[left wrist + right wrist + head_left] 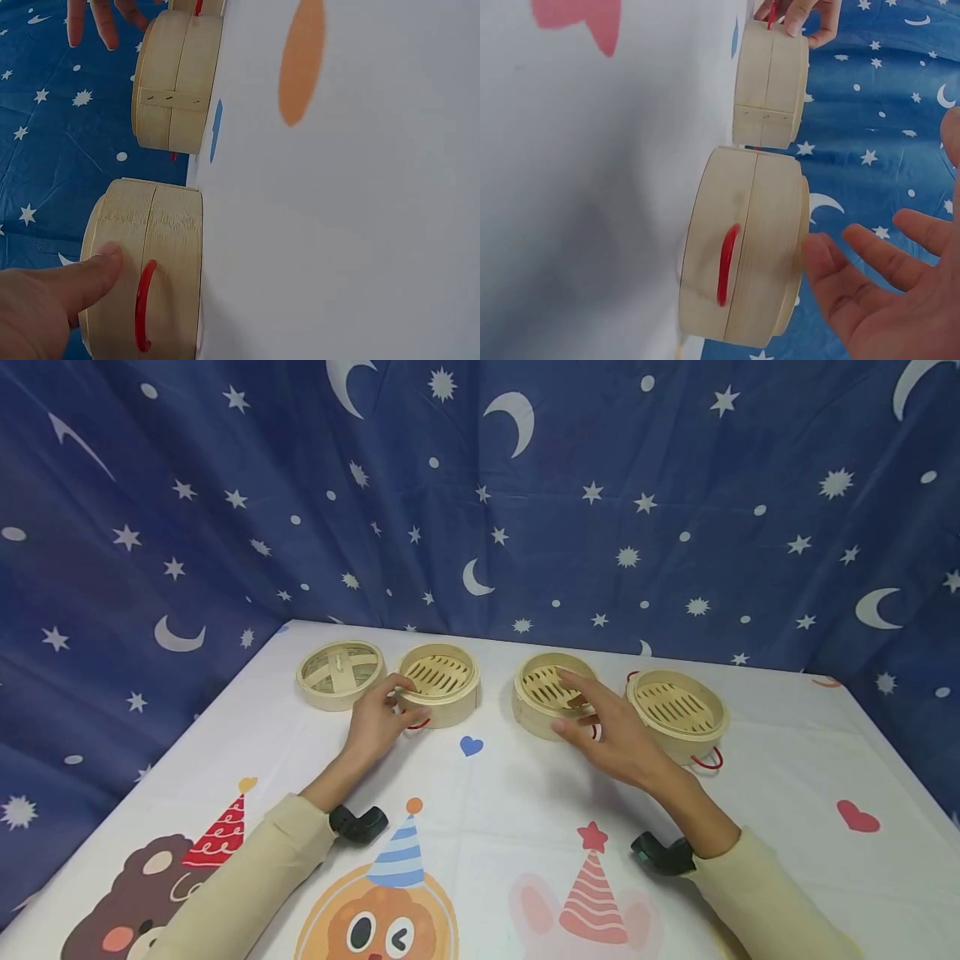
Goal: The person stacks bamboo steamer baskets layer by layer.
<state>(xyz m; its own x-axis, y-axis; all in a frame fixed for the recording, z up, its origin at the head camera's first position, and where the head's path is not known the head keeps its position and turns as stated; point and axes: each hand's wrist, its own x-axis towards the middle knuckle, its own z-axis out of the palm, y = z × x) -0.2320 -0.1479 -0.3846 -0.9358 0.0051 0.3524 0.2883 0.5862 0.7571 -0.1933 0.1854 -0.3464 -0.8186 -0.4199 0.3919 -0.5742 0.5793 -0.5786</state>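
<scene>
My left hand grips the near left side of a round bamboo steamer basket, fingers at its rim. In the left wrist view the thumb presses the basket's wall beside a red cord handle. My right hand hovers at the near right of a second steamer basket, its fingers spread above the slatted base. From the right wrist view, those fingertips stand close to the rim of this basket, holding nothing.
A woven bamboo lid lies left of the gripped basket. Farther right sits a third slatted steamer basket with red cord handles. The white tablecloth carries cartoon prints, and a blue starry curtain hangs behind the table.
</scene>
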